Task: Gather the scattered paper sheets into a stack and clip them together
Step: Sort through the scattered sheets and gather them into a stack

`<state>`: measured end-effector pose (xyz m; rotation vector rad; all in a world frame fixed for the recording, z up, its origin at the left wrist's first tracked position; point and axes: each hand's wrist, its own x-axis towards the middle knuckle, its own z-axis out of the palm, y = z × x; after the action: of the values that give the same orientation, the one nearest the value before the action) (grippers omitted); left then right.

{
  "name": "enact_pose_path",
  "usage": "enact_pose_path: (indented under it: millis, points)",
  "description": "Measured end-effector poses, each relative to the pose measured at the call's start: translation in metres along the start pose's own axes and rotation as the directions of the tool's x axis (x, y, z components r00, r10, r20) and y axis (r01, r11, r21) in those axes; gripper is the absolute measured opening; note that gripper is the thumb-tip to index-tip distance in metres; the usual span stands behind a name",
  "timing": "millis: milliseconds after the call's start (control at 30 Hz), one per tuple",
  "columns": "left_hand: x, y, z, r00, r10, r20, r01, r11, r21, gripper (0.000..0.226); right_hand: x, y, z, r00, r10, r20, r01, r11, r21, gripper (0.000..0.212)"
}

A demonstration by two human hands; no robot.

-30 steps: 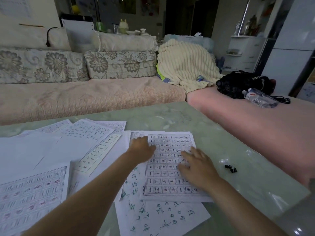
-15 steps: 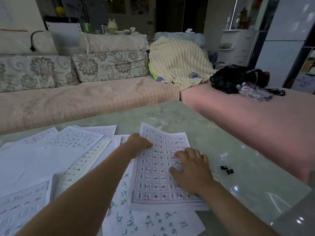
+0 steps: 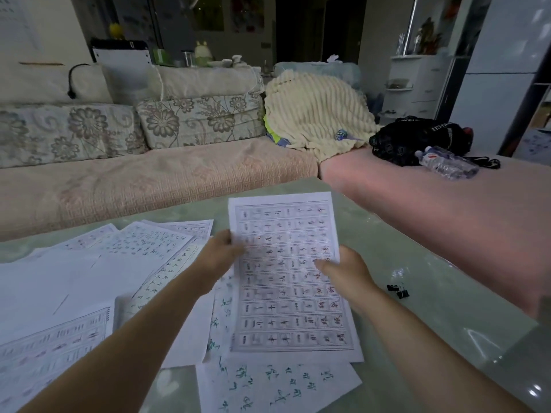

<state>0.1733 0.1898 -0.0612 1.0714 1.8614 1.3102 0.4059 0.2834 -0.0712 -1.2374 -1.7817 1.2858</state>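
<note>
Pinching the gridded sheet's [image 3: 286, 281] side edges, my left hand [image 3: 219, 257] and right hand [image 3: 347, 274] held it tilted above the desk [image 3: 417, 338], left of the binder clips [image 3: 398, 291]; scattered sheets [image 3: 74, 278] lay farther left.

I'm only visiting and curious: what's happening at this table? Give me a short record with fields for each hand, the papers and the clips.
left hand: grips the grid sheet at its left edge
right hand: pinches its right edge
grid sheet: held up, far end raised
other sheets: scattered on the table, not yet stacked
binder clips: black, lying right of the right hand, untouched
</note>
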Motion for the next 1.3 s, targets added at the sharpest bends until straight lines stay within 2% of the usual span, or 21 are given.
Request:
enact_pose_path:
  millis: [67,100,167,233,300,367,433,633,733,833,967,1033,1133,1200,1300]
  points:
    - [-0.001,-0.007,-0.009,1.000,-0.025,-0.008,0.027,0.946,0.324,0.042,-0.001,0.001,-0.007,0.997,0.018,-0.076,-0.024,0.997,-0.074,0.022]
    - [-0.003,-0.009,-0.014,0.999,-0.042,0.024,0.025,0.879,0.475,0.051,-0.001,0.002,-0.012,0.995,0.031,-0.097,-0.042,0.992,-0.115,0.022]
    - [-0.009,-0.013,-0.021,0.985,-0.114,0.131,-0.018,0.683,0.730,0.087,-0.001,0.007,-0.020,0.992,0.066,-0.106,-0.085,0.980,-0.178,0.013]
    - [-0.016,-0.013,-0.023,0.960,-0.195,0.201,-0.069,0.532,0.844,0.118,-0.002,0.009,-0.024,0.991,0.092,-0.094,-0.109,0.974,-0.197,0.014]
    - [-0.016,-0.013,-0.023,0.956,-0.196,0.217,-0.095,0.493,0.865,0.122,-0.006,0.007,-0.024,0.994,0.075,-0.080,-0.091,0.972,-0.215,0.019]
    - [-0.012,-0.012,-0.023,0.963,-0.150,0.222,-0.119,0.506,0.854,0.115,-0.008,0.005,-0.023,0.997,0.056,-0.055,-0.067,0.969,-0.237,0.026]
    - [-0.006,-0.011,-0.023,0.964,-0.135,0.231,-0.128,0.527,0.840,0.108,-0.007,0.005,-0.022,0.998,0.050,-0.033,-0.056,0.968,-0.243,0.021]
    - [0.007,-0.010,-0.024,0.951,-0.215,0.223,-0.084,0.513,0.854,0.098,-0.006,0.003,-0.021,0.998,0.049,0.029,-0.041,0.970,-0.238,0.020]
    - [0.015,-0.010,-0.022,0.940,-0.247,0.234,-0.054,0.571,0.819,0.081,-0.005,0.005,-0.023,0.998,0.033,0.045,-0.021,0.971,-0.240,0.019]
    - [0.020,-0.014,-0.021,0.952,-0.222,0.210,-0.024,0.630,0.776,0.079,-0.005,0.006,-0.026,0.998,0.029,0.055,-0.015,0.973,-0.229,0.022]
    - [0.022,-0.017,-0.022,0.959,-0.217,0.184,-0.015,0.606,0.795,0.079,0.001,0.011,-0.027,0.996,0.037,0.082,-0.015,0.966,-0.257,0.018]
    - [0.024,-0.017,-0.022,0.956,-0.221,0.192,-0.012,0.626,0.780,0.081,0.003,0.012,-0.026,0.996,0.033,0.082,-0.010,0.964,-0.264,0.018]
    - [0.024,-0.014,-0.014,0.953,-0.155,0.259,-0.067,0.727,0.683,0.060,0.004,0.010,-0.025,0.998,0.021,0.060,-0.005,0.967,-0.253,0.018]
    - [0.023,-0.010,-0.011,0.953,-0.105,0.283,-0.089,0.797,0.598,0.064,0.006,0.010,-0.026,0.998,0.036,0.049,-0.025,0.974,-0.224,0.018]
    - [0.023,-0.007,-0.015,0.962,-0.094,0.258,-0.027,0.902,0.430,0.073,0.010,0.012,-0.032,0.994,0.071,0.078,-0.054,0.977,-0.206,0.016]
